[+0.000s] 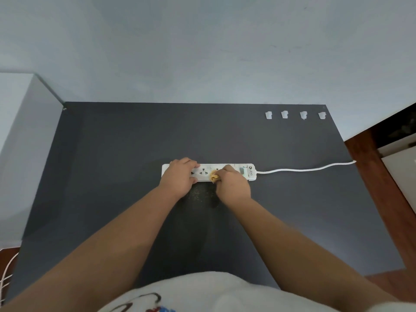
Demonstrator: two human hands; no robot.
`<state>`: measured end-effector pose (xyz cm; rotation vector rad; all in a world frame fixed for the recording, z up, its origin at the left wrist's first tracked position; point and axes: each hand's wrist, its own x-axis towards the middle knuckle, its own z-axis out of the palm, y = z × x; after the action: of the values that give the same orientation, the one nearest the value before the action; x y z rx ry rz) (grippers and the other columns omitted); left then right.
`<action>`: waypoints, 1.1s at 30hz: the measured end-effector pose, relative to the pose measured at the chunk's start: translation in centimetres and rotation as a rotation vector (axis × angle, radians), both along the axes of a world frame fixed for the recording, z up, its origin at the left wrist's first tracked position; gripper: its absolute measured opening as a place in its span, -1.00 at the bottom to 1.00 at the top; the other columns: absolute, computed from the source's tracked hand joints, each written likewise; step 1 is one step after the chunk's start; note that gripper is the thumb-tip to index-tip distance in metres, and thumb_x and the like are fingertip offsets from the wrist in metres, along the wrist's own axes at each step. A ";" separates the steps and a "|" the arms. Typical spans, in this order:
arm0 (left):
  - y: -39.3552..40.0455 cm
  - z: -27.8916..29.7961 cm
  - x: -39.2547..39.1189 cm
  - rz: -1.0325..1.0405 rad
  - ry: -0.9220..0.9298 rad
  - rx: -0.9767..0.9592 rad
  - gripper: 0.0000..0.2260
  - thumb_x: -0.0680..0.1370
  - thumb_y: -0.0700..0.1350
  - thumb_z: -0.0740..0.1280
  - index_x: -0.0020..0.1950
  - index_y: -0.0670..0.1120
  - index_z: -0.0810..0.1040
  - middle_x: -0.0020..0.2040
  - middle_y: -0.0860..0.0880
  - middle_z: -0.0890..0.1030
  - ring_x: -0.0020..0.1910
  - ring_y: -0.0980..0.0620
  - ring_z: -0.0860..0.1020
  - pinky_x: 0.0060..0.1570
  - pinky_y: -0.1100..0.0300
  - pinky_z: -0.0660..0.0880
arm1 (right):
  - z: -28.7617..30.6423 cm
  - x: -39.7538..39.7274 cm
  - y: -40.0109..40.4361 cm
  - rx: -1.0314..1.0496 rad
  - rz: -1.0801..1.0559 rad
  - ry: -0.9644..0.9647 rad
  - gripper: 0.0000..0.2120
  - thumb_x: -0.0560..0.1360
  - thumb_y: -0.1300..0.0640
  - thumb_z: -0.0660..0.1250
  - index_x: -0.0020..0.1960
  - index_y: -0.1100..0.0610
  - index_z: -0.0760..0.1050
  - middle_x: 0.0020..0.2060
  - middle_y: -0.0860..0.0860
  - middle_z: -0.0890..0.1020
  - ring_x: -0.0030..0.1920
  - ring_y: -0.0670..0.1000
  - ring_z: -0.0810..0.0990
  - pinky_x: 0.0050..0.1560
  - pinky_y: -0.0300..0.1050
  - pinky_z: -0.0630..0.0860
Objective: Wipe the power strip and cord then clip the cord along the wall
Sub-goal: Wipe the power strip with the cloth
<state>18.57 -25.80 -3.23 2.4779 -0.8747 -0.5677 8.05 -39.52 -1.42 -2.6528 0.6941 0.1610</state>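
A white power strip (206,171) lies flat in the middle of the dark grey table (112,154). My left hand (180,176) grips its left end, fingers over the far edge and thumb on the near edge. My right hand (233,184) is closed on a small crumpled yellow cloth (214,176), which presses on the strip's top near its middle. The white cord (304,169) runs from the strip's right end to the table's right edge. Several white cord clips (295,114) lie in a row at the far right of the table.
A pale blue wall (202,52) rises behind the table. A white cabinet (20,122) stands at the left. Brown wooden floor (369,167) shows to the right. Another white cable (5,273) hangs at the lower left.
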 end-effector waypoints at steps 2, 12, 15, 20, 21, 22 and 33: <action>0.1 0.0 0.0 -0.004 -0.002 0.000 -0.59 0.48 -0.11 0.40 0.32 -0.01 0.47 0.30 0.02 0.49 0.24 -0.10 0.41 0.23 0.08 0.36 | 0.0 0.3 0.5 -0.021 0.054 0.000 -0.73 0.47 0.23 0.21 0.11 0.12 0.57 0.03 0.04 0.54 -0.01 0.17 0.56 -0.17 -0.07 0.46; 0.3 0.0 0.3 -0.014 0.013 -0.004 -0.59 0.47 -0.11 0.42 0.31 0.02 0.48 0.26 0.05 0.50 0.22 -0.05 0.42 0.21 0.10 0.37 | 0.3 -5.0 -7.0 -0.033 -0.203 0.030 -0.78 0.49 0.23 0.18 0.03 0.14 0.57 0.04 0.05 0.53 0.00 0.18 0.57 -0.14 -0.08 0.43; 0.1 0.1 0.3 -0.005 0.014 0.004 -0.59 0.46 -0.10 0.43 0.29 0.02 0.49 0.24 0.05 0.51 0.21 -0.04 0.44 0.19 0.08 0.41 | 0.9 -5.7 -8.3 -0.027 -0.344 -0.035 -0.80 0.53 0.17 0.18 0.03 0.17 0.56 0.03 0.07 0.53 -0.05 0.18 0.56 -0.18 -0.10 0.36; 0.0 0.2 0.2 0.001 0.016 0.020 -0.59 0.45 -0.09 0.43 0.29 0.04 0.49 0.23 0.07 0.51 0.21 -0.03 0.44 0.19 0.04 0.43 | 1.2 -2.9 -8.1 0.049 -0.302 -0.108 -0.76 0.58 0.07 0.17 0.12 0.13 0.54 0.09 0.06 0.50 -0.05 0.15 0.57 -0.10 -0.05 0.46; 0.0 0.2 0.2 0.002 0.015 0.022 -0.59 0.45 -0.09 0.43 0.29 0.04 0.49 0.23 0.07 0.50 0.21 -0.04 0.44 0.19 0.05 0.43 | 1.1 -2.6 -7.6 0.053 -0.273 -0.084 -0.74 0.58 0.06 0.16 0.14 0.13 0.54 0.09 0.06 0.49 -0.05 0.16 0.57 -0.07 -0.03 0.49; -0.1 0.2 0.2 0.002 0.013 0.025 -0.59 0.46 -0.10 0.43 0.29 0.04 0.48 0.23 0.07 0.50 0.22 -0.05 0.44 0.19 0.06 0.42 | 0.8 -2.5 -7.2 0.040 -0.235 -0.069 -0.73 0.59 0.06 0.16 0.17 0.13 0.53 0.10 0.06 0.48 -0.04 0.17 0.57 -0.05 0.00 0.51; 0.1 -0.2 0.2 0.013 0.001 0.002 -0.59 0.46 -0.09 0.43 0.29 0.05 0.49 0.25 0.08 0.50 0.22 -0.03 0.44 0.19 0.07 0.42 | 0.1 -3.9 -7.5 0.048 -0.248 -0.175 -0.77 0.59 0.05 0.20 0.12 0.12 0.54 0.06 0.02 0.52 -0.06 0.13 0.58 -0.08 -0.04 0.51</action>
<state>18.74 -25.72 -3.43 2.4829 -0.8570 -0.5660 4.11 -47.05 -1.30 -2.4714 0.9377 -0.1204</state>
